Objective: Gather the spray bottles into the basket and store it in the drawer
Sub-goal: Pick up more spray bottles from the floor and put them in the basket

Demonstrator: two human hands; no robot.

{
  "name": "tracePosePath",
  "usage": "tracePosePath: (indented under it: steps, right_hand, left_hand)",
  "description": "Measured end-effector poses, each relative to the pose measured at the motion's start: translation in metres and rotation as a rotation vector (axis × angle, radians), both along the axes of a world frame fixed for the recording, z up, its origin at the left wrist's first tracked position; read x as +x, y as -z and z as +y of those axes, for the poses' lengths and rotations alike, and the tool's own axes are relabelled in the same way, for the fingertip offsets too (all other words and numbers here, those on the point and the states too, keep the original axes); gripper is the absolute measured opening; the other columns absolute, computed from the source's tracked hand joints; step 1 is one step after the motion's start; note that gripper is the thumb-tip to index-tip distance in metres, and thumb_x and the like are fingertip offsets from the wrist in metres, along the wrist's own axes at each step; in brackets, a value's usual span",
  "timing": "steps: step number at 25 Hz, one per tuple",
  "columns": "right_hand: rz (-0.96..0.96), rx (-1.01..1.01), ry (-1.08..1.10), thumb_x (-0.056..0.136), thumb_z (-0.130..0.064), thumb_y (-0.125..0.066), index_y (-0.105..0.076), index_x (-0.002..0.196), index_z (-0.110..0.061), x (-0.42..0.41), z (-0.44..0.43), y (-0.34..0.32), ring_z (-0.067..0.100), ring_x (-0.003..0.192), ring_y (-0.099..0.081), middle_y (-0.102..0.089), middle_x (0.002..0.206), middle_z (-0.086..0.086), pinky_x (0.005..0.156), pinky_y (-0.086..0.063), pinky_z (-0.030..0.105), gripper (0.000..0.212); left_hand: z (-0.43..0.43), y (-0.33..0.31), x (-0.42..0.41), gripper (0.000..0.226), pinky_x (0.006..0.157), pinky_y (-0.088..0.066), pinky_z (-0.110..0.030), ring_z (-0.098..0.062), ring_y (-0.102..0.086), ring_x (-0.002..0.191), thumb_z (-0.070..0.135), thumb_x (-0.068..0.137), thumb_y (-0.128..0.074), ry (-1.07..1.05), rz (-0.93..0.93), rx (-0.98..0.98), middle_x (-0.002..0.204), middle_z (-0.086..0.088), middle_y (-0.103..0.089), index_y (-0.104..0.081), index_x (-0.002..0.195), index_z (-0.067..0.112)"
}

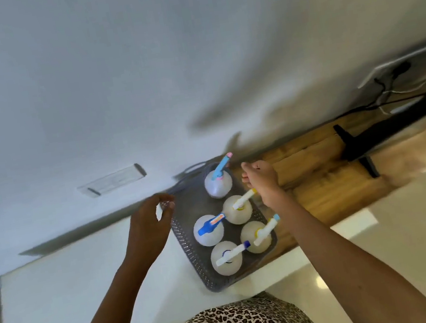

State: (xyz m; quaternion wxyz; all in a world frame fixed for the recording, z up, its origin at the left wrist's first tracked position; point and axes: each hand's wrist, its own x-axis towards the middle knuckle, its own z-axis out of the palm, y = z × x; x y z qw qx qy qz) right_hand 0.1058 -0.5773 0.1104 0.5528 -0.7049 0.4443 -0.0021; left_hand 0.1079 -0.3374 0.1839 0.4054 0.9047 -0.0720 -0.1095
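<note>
While L hand [150, 224] & R hand [261, 178] curl at basket [184, 241] rims (grip unclear), wood desk [324, 190] w/ black stand [355, 144] sits right.

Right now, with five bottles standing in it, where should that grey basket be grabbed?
By its two long rims, one hand from each side, fingers hooked over the top edge. The basket is long and holds upright spray bottles, so a two-sided hold likely keeps it level.

A white counter [60, 299] meets a pale wall [105, 66]. To the right, a black T-shaped stand [358, 145] rests on wooden planks [324, 193], with black cables [381, 96] farther off.
</note>
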Motion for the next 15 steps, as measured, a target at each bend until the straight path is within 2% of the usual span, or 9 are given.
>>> tracePosePath:
  steps: [1, 4, 6, 9, 11, 13, 15]
  right_hand:
    - [-0.031, -0.001, 0.040, 0.091, -0.022, -0.056, -0.050, 0.057, -0.018, -0.017, -0.004, -0.009, 0.027, 0.076, -0.062, -0.063, 0.072, 0.014, 0.070, -0.050, 0.040, 0.034]
    - [-0.086, 0.000, 0.122, 0.092, -0.023, -0.054, -0.052, 0.063, -0.017, -0.072, -0.012, -0.033, 0.027, 0.078, -0.061, -0.062, 0.076, 0.012, 0.074, -0.051, 0.040, 0.030]
    - [-0.126, 0.012, 0.276, 0.094, -0.025, -0.052, -0.054, 0.069, -0.014, -0.123, -0.015, -0.046, 0.024, 0.076, -0.059, -0.061, 0.074, 0.009, 0.071, -0.048, 0.035, 0.027]
    - [-0.137, -0.015, 0.465, 0.094, -0.026, -0.051, -0.053, 0.068, -0.011, -0.204, -0.017, -0.055, 0.024, 0.074, -0.058, -0.060, 0.077, 0.012, 0.074, -0.049, 0.036, 0.030]
    - [-0.141, -0.006, 0.553, 0.094, -0.026, -0.052, -0.051, 0.068, -0.010, -0.254, -0.015, -0.057, 0.021, 0.069, -0.059, -0.060, 0.077, 0.012, 0.072, -0.050, 0.035, 0.031]
    - [-0.184, 0.013, 0.706, 0.093, -0.026, -0.054, -0.049, 0.074, -0.009, -0.314, -0.009, -0.059, 0.013, 0.060, -0.056, -0.057, 0.073, 0.007, 0.059, -0.047, 0.023, 0.026]
    - [-0.189, -0.002, 0.850, 0.092, -0.027, -0.055, -0.048, 0.072, -0.012, -0.374, 0.002, -0.063, 0.012, 0.056, -0.053, -0.056, 0.069, 0.004, 0.053, -0.041, 0.019, 0.026]
  left_hand:
    - [-0.006, -0.003, -0.003, 0.012, 0.080, -0.037, -0.023, -0.013, -0.057, 0.093, 0.013, 0.086, -0.057, 0.046, 0.002, -0.017, 0.104, -0.001, -0.067, -0.065, 0.096, 0.016]
    - [-0.025, -0.008, -0.014, 0.013, 0.075, -0.039, -0.026, -0.019, -0.057, 0.082, 0.012, 0.086, -0.058, 0.211, -0.012, 0.007, 0.100, -0.009, -0.069, -0.066, 0.096, 0.015]
    - [-0.041, -0.016, -0.031, 0.013, 0.074, -0.041, -0.026, -0.021, -0.058, 0.079, 0.012, 0.085, -0.058, 0.358, -0.025, 0.013, 0.098, -0.013, -0.069, -0.066, 0.095, 0.015]
    - [-0.069, -0.024, -0.063, 0.012, 0.060, -0.037, -0.011, -0.005, -0.054, 0.067, 0.012, 0.086, -0.058, 0.589, -0.051, -0.020, 0.093, -0.015, -0.068, -0.066, 0.094, 0.015]
    - [-0.087, -0.028, -0.086, 0.013, 0.060, -0.036, -0.011, -0.011, -0.054, 0.073, 0.012, 0.087, -0.057, 0.710, -0.072, -0.044, 0.094, -0.013, -0.068, -0.066, 0.096, 0.012]
    - [-0.110, -0.030, -0.119, 0.014, 0.066, -0.036, -0.020, -0.023, -0.057, 0.078, 0.011, 0.087, -0.056, 0.862, -0.074, -0.055, 0.095, -0.012, -0.068, -0.065, 0.098, 0.009]
    - [-0.133, -0.034, -0.158, 0.015, 0.065, -0.033, -0.026, -0.025, -0.057, 0.069, 0.011, 0.088, -0.055, 1.015, -0.082, -0.052, 0.087, -0.010, -0.065, -0.064, 0.099, 0.007]
